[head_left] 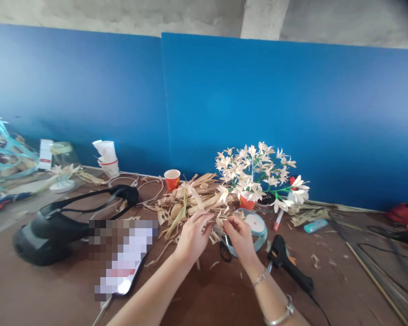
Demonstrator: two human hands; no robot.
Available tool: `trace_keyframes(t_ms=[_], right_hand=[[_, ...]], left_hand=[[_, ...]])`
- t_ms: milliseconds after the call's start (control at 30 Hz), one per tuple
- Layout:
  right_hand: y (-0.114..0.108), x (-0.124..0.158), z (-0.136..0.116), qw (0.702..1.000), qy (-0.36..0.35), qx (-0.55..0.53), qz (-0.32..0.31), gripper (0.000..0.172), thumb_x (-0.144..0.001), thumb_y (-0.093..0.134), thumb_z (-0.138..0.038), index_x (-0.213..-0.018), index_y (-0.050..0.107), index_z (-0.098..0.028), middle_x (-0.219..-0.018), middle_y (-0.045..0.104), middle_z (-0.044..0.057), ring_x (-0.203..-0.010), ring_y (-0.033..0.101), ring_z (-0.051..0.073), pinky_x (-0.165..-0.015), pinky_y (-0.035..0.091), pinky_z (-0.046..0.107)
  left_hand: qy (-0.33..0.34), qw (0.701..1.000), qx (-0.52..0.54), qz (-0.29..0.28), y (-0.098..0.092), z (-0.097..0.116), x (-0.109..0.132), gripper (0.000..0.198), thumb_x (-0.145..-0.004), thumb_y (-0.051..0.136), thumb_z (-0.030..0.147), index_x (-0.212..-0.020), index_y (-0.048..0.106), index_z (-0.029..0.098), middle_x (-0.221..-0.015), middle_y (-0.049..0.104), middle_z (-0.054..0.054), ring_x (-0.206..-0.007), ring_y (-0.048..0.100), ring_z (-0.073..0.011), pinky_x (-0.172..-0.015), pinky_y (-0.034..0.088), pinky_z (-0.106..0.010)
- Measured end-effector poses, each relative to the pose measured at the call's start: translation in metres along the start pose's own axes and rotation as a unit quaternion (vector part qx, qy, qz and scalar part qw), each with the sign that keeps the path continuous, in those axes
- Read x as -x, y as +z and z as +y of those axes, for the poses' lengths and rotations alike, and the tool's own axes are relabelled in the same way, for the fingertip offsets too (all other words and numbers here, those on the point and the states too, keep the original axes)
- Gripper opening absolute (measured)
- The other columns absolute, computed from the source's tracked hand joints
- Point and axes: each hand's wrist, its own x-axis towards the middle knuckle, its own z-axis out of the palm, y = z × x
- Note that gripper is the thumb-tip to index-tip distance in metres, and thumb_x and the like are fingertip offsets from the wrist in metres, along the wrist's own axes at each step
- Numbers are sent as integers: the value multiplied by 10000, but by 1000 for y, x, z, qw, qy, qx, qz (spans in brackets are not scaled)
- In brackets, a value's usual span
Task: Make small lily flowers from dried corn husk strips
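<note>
My left hand and my right hand meet over the front of a heap of dried corn husks. Fingers of both are closed in a pinch on a small pale piece of corn husk, partly hidden by the fingertips. Just beyond my right hand lies a roll of light blue ribbon. Black scissor handles show between my wrists. Behind the ribbon, a bunch of cream husk flowers on green stems stands in a red paper cup.
A black glue gun lies right of my right forearm, its cord trailing forward. To the left are a phone with a cable and a black strapped headset. Another red cup stands behind the husks. A blue partition closes off the back.
</note>
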Motion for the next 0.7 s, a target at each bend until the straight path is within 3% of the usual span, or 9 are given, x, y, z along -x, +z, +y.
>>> trace_keyframes(t_ms=[167, 367, 700], right_hand=[[-3, 2, -4, 998, -37, 54, -17, 195, -739, 517, -294, -586, 516, -175, -534, 467, -30, -518, 411, 110, -495, 324, 221], [-3, 2, -1, 996, -50, 75, -23, 168, -743, 515, -282, -617, 538, -174, -555, 507, -15, -532, 446, 122, -511, 353, 222], [-2, 2, -1, 997, -46, 57, -8, 151, -742, 519, -286, -646, 548, -173, -577, 526, -6, -538, 450, 124, -508, 363, 224]], left_hand=[[-35, 997, 62, -25, 5, -3, 2, 125, -745, 539, 124, -798, 638, 179, -798, 669, -45, -729, 612, -147, -694, 480, -247], [-98, 989, 101, -52, 4, -3, 1, 104, -741, 548, 159, -773, 645, 177, -716, 673, -20, -632, 600, -126, -638, 470, -220], [-97, 983, 149, -44, 7, -9, 4, 100, -730, 547, 166, -719, 646, 165, -665, 658, -20, -589, 578, -120, -589, 464, -212]])
